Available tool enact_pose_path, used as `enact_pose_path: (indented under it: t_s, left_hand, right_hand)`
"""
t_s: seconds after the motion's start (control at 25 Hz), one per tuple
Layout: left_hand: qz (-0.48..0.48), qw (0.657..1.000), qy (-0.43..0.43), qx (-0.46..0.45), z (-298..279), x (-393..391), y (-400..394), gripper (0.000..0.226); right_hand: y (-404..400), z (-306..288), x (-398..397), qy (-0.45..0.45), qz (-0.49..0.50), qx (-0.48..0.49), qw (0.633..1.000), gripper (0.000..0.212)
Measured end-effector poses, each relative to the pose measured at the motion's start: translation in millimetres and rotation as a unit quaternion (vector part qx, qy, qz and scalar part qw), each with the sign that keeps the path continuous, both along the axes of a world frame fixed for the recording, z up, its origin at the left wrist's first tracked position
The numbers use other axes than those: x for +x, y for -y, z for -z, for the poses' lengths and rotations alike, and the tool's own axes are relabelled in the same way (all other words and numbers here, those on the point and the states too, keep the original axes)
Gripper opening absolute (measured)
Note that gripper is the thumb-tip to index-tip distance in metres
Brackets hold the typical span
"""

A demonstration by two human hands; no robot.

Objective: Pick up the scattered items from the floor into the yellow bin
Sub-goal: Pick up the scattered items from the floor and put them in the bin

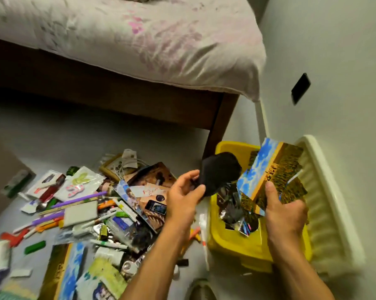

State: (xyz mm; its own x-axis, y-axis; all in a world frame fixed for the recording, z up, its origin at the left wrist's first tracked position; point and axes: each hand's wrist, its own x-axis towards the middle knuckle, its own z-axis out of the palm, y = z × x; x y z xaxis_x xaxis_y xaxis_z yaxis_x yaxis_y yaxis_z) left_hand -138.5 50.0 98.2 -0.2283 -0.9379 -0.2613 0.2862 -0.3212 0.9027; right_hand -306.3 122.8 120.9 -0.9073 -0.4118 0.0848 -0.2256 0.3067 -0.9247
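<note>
The yellow bin [230,243] stands on the floor at the right, next to the bed's corner, with several dark packets and cards inside. My left hand [183,197] grips a black cloth pouch [219,173] at the bin's left rim. My right hand [285,215] holds a stack of printed cards [269,169] showing blue sky and a golden field, tilted over the bin. A heap of scattered items [109,211] covers the floor to the left: pens, markers, booklets, packets and cards.
A bed with a pale floral sheet [139,40] on a dark wooden frame [217,126] fills the top. A cream bin lid [330,204] leans against the wall right of the bin. A black wall plate [300,88] is above it. A grey shoe [201,289] is near the bottom edge.
</note>
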Motion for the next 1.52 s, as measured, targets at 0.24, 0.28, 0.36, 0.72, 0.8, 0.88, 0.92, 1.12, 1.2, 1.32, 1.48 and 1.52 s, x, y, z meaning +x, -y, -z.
enact_pose_path:
  t_s: [0.24, 0.28, 0.36, 0.72, 0.8, 0.88, 0.92, 1.12, 1.2, 1.32, 1.48, 1.52]
  left_hand:
    - [0.064, 0.988, 0.134, 0.03, 18.8, -9.2, -16.9, 0.034]
    - [0.023, 0.986, 0.156, 0.057, 31.1, 2.3, -11.2, 0.033]
    - [-0.035, 0.975, 0.195, 0.1, 57.5, 31.0, 2.8, 0.029]
    - [-0.081, 0.911, 0.325, 0.239, 154.8, 113.6, 41.9, 0.034]
    - [-0.083, 0.918, 0.293, 0.255, 165.4, 112.1, 49.2, 0.031]
    - [-0.103, 0.919, 0.249, 0.288, 166.9, 107.2, 58.4, 0.029]
    - [-0.119, 0.918, 0.233, 0.298, 170.1, 103.9, 61.5, 0.029]
    - [-0.162, 0.917, 0.188, 0.313, 176.6, 106.6, 61.0, 0.043]
    - [-0.163, 0.914, 0.127, 0.35, 168.6, 121.0, 54.1, 0.038]
    - [-0.134, 0.899, -0.05, 0.413, 142.4, 151.9, 41.4, 0.035]
    - [-0.118, 0.918, -0.106, 0.364, 99.4, 147.2, 17.0, 0.036]
    - [-0.132, 0.934, -0.061, 0.327, 87.6, 140.6, 10.3, 0.032]
  right_hand:
    - [1.9, -2.5, 22.5, -0.08, -0.2, 0.109, 0.97, 0.056]
    - [6.7, 5.7, 36.1, -0.104, -0.221, 0.102, 0.964, 0.051]
    - [22.9, 33.6, 63.4, -0.118, -0.308, 0.099, 0.939, 0.036]
    - [148.0, 175.9, 120.0, -0.091, -0.445, 0.377, 0.808, 0.055]
    - [168.6, 197.1, 111.6, -0.084, -0.41, 0.446, 0.791, 0.073]
    - [178.4, 209.7, 102.9, -0.009, -0.381, 0.47, 0.797, 0.085]
    - [178.9, 214.1, 100.6, 0.019, -0.374, 0.462, 0.804, 0.085]
    - [154.6, 216.7, 114.6, 0.022, -0.369, 0.323, 0.871, 0.038]
    - [143.0, 199.8, 117.5, 0.04, -0.39, 0.257, 0.883, 0.02]
    - [125.7, 155.0, 112.6, 0.07, -0.426, 0.165, 0.887, 0.01]
    - [98.3, 87.7, 104.5, 0.072, -0.447, 0.122, 0.883, 0.017]
    - [88.3, 73.0, 102.6, 0.001, -0.432, 0.135, 0.892, 0.02]
